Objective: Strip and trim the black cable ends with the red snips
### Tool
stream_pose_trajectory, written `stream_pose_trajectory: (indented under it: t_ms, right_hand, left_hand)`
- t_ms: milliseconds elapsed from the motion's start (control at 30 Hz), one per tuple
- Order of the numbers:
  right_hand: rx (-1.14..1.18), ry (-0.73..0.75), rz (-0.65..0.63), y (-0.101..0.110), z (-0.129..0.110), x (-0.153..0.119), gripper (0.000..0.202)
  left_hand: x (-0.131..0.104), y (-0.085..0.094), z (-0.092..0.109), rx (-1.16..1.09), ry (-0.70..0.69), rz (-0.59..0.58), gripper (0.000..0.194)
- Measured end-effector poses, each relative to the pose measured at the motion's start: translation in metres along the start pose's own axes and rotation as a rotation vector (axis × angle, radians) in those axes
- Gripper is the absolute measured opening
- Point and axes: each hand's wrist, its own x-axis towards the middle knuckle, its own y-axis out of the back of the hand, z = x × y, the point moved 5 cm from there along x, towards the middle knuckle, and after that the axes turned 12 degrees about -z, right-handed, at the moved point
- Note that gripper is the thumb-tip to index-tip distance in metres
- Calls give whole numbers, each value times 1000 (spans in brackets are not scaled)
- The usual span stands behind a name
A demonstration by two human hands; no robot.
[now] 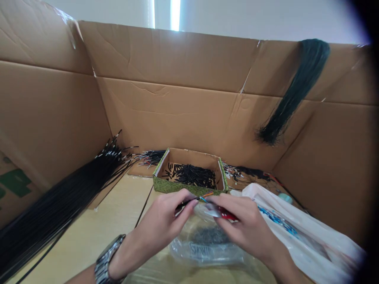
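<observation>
My left hand, with a metal watch on its wrist, pinches a thin black cable near its end. Beyond the fingertips the cable's coloured inner wires, orange and blue among them, fan out to the right. My right hand is closed around a red-handled tool, mostly covered by the fingers, so its kind is unclear. Its fingertips are close to the wires; whether they touch is hard to see. Below both hands lies a clear plastic bag with small dark pieces inside.
Behind the hands stands a green-edged cardboard box holding short black tubes. Long black cables lie at left. A white plastic bag with blue wires is at right. Dark green strands hang over the cardboard wall.
</observation>
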Motion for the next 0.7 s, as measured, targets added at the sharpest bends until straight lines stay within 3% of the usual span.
stream_pose_trajectory:
  t_ms: [133,333,467,700]
  right_hand:
    - [132,-120,-168,5,7,14,19]
    - [150,-87,-298,1,15,28,15]
    - [314,-137,-387,-6,24,28,16]
    - [649,-268,-407,-20,38,21,9]
  left_hand:
    - [0,-2,2,12,1,-66,18]
    - [0,-7,3,21,1,-101,20]
    - [1,-6,5,29,-2,-124,22]
    - [-1,-7,8,3,-23,-169,21]
